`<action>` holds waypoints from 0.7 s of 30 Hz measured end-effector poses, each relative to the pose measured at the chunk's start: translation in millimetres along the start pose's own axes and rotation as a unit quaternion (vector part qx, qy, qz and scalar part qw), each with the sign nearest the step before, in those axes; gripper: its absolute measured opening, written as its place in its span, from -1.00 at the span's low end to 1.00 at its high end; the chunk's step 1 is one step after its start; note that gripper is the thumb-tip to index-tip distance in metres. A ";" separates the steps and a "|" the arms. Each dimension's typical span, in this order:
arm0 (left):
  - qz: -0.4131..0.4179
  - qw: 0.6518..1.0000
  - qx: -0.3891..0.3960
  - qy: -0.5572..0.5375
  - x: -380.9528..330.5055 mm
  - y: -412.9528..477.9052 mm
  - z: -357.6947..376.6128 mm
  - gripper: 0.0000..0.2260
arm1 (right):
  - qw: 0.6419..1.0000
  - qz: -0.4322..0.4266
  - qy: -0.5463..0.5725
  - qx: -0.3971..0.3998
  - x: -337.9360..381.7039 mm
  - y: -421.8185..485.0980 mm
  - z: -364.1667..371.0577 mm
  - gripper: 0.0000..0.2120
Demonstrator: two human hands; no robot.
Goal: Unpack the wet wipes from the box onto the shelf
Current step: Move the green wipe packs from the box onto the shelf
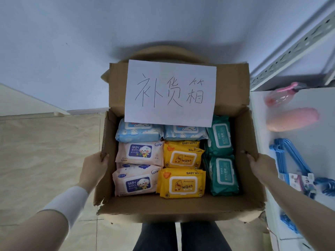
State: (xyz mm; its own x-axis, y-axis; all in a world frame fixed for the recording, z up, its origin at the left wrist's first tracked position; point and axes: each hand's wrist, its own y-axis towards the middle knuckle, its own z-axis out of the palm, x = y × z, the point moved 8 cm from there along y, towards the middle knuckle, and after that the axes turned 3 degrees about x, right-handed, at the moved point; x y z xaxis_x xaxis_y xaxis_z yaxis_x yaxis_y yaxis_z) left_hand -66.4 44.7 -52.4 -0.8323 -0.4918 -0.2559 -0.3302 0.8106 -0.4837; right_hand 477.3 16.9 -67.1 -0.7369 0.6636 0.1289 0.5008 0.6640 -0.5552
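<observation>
I hold an open cardboard box [181, 209] in front of me. My left hand [94, 166] grips its left wall, my right hand [261, 165] grips its right wall. Inside lie several packs of wet wipes: pale blue packs [139, 133] at the back, pink "Baby Wipes" packs [139, 153] on the left, yellow duck packs [182, 183] in the middle, green packs [220, 138] on the right. A white paper sign [170, 93] with handwritten characters is stuck to the raised back flap and hides part of the blue packs.
A white shelf [261, 134] stands to the right. On it lie a pink bottle [279, 96], a peach-coloured tube [293, 119] and blue hangers [290, 158]. A perforated metal shelf upright [293, 51] rises above. Beige tiled floor lies at the left, my legs below the box.
</observation>
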 end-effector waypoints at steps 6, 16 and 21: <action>0.083 0.995 0.023 0.042 -10.0 5.4 -14.8 -0.74 | 0.996 0.073 0.053 -0.019 -46.5 -60.4 15.2 -0.60; 0.259 0.950 0.059 0.165 -61.0 -20.0 -22.4 -0.72 | 0.966 0.216 0.130 -0.060 -136.7 -207.8 75.4 -0.56; 0.296 0.930 0.079 0.205 -72.2 -54.7 -3.0 -0.74 | 0.942 0.247 0.217 -0.063 -180.7 -277.3 112.3 -0.70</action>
State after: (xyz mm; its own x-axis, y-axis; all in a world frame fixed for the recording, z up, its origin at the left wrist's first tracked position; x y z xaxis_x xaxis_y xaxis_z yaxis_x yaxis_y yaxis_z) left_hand 10.4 36.8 -5.0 -0.9578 0.2146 -0.1910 0.2821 0.8282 -0.4842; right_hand 420.6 -325.8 -28.7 -0.1577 0.9628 0.2193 0.8044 0.2541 -0.5370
